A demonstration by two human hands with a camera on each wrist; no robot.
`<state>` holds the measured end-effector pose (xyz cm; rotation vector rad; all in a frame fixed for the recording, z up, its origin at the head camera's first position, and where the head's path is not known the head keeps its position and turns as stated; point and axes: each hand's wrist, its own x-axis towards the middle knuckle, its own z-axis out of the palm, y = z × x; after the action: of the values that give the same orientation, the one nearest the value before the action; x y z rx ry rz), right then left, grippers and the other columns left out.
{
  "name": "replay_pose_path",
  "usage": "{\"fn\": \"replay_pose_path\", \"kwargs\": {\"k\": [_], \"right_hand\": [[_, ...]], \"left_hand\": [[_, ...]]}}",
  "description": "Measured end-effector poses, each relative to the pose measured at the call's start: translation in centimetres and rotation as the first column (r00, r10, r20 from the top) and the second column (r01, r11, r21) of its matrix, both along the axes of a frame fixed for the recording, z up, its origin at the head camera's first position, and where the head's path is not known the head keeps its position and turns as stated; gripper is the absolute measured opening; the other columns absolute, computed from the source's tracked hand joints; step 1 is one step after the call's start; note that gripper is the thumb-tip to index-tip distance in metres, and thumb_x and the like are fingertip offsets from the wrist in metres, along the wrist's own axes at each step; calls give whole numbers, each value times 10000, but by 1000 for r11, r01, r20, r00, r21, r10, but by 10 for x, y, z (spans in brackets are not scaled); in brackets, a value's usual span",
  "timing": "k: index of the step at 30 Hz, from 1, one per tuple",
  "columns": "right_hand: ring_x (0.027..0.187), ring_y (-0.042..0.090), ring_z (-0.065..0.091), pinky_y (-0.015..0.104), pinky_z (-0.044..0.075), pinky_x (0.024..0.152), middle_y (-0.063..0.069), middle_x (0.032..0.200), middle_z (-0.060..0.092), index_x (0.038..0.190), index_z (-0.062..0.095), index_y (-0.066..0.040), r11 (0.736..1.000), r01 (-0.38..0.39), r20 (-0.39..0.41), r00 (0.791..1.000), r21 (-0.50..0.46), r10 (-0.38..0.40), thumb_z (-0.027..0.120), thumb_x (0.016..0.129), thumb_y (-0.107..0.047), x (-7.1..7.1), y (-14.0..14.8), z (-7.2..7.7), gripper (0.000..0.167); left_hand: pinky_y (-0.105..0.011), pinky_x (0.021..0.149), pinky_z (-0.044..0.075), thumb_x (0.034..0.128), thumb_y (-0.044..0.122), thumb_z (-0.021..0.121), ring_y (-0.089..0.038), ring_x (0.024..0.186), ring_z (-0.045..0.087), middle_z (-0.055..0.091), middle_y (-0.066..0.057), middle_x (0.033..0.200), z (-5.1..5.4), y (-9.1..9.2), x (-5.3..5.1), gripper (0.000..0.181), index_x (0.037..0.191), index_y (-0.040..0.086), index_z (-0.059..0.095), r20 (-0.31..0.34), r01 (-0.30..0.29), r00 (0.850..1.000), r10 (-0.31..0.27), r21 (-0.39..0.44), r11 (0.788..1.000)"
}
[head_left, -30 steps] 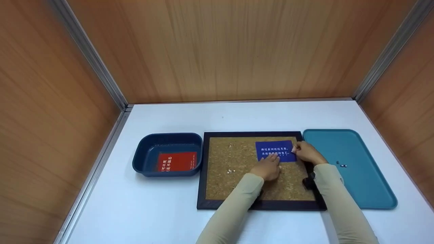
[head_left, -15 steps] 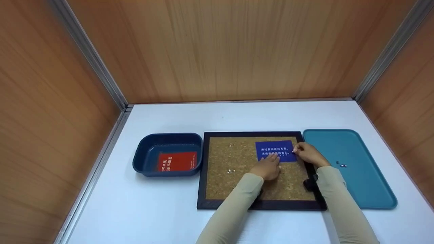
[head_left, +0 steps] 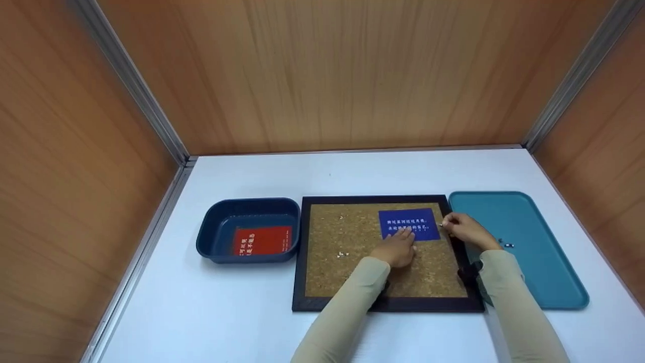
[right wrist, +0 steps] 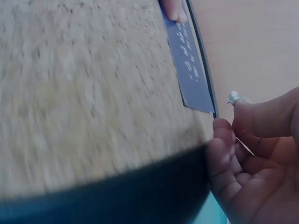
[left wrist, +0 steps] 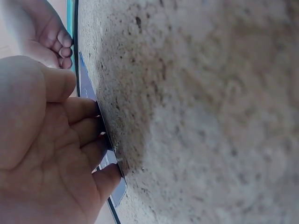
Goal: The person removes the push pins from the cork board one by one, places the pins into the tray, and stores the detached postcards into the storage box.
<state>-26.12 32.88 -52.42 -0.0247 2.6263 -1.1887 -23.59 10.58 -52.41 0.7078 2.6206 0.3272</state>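
A blue card point(head_left: 409, 217) with white writing lies on the framed corkboard point(head_left: 373, 282). My left hand point(head_left: 396, 249) rests on the card's lower part and presses it with the fingertips; the left wrist view shows these fingers point(left wrist: 88, 126) against its edge. Just past the card's right edge, my right hand point(head_left: 469, 232) pinches a small clear push pin point(right wrist: 233, 97). That pin is held off the board, its short point facing the card side. Several similar shiny pins point(head_left: 343, 254) are on the left half of the corkboard.
Left of the board stands a dark blue basin point(head_left: 211, 247) with a red card point(head_left: 267, 241) inside. To the right lies a teal tray point(head_left: 549, 282) bearing a few small pins point(head_left: 508, 245). Wooden panels point(head_left: 352, 75) enclose the white table point(head_left: 201, 312).
My right hand has drawn back to the right with the push pin, from over the card's right edge to just beyond it. My left hand has stayed in place on the card.
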Motion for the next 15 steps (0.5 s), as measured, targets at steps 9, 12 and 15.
{"fn": "replay_pose_path", "kwargs": {"k": [9,12,15], "right_hand": [[838,197,529,332,475,733,170,1009,557,1109,530,53,1000,7,-10,1000,6,-7,415,1029,-233,11,19,9,319],[777,181,498,315,441,684,126,931,552,1107,540,53,1000,19,-31,999,24,-18,415,1030,-247,15,26,12,334],[773,191,475,314,413,676,118,932,553,1121,549,48,997,35,-58,998,66,-31,411,1032,-272,20,33,13,359]], "left_hand": [[-284,1214,158,1057,337,246,-92,1487,135,157,71,1614,1,-2,0,496,1534,202,250,4,0,1000,0,9,1000],[-280,1214,154,1056,339,249,-88,1486,135,157,77,1613,1,-2,0,495,1534,208,250,3,-6,1000,6,12,1000],[-278,1214,150,1055,341,254,-85,1486,136,160,79,1611,0,-2,0,494,1532,211,258,1,-15,1000,15,19,1000]]}}
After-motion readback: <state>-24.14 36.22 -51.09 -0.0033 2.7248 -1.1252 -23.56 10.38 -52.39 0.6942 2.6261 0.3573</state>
